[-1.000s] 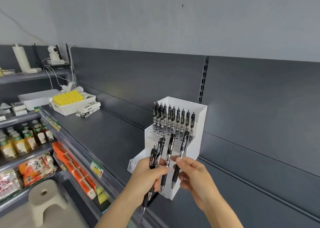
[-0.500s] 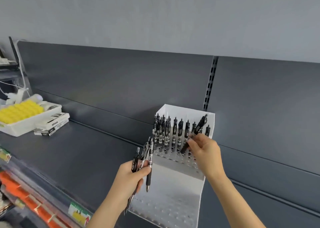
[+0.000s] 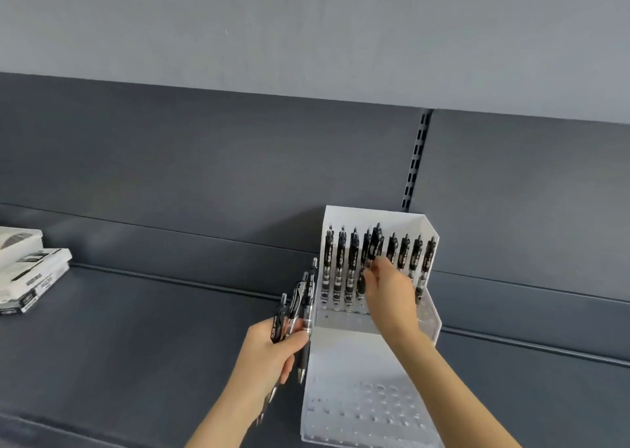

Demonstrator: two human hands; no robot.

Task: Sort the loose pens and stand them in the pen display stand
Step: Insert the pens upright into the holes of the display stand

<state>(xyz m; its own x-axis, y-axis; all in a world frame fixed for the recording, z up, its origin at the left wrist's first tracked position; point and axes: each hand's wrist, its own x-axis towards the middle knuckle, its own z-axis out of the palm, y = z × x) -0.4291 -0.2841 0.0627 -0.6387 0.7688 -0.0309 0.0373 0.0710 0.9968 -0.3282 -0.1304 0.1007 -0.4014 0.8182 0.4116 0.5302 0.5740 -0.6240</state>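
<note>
Head view: the pen display stand (image 3: 344, 345) sits on a dark shelf (image 3: 136, 328) against the back panel. Its back row (image 3: 341, 263) is already lined with black pens standing upright, and its lower tier (image 3: 368, 410) of holes holds none. The right hand (image 3: 388, 290) reaches into the middle of that row, fingers curled round one pen (image 3: 375, 244). This pen stands nearly upright, a little proud of its neighbours and leaning slightly. Its tip is hidden behind the hand, so I cannot tell whether it is seated in a hole. The left hand (image 3: 269, 348) waits just left of the stand, gripping the loose pens (image 3: 303, 297), about three, clip ends up and tips down. A second ago both hands were together in front of the stand, the right one drawing a single pen out of the bundle. Half a second ago that pen was carried slanted over the right part of the row. Now it has swung close to vertical and moved in among the standing pens. By my judgement, one pen is at the point of insertion, the bundle is one pen smaller, and a few more trips remain, probably onto the tier below once the back row is full. White boxes (image 3: 30, 277) lie at the shelf's left edge, well apart from the work.
</note>
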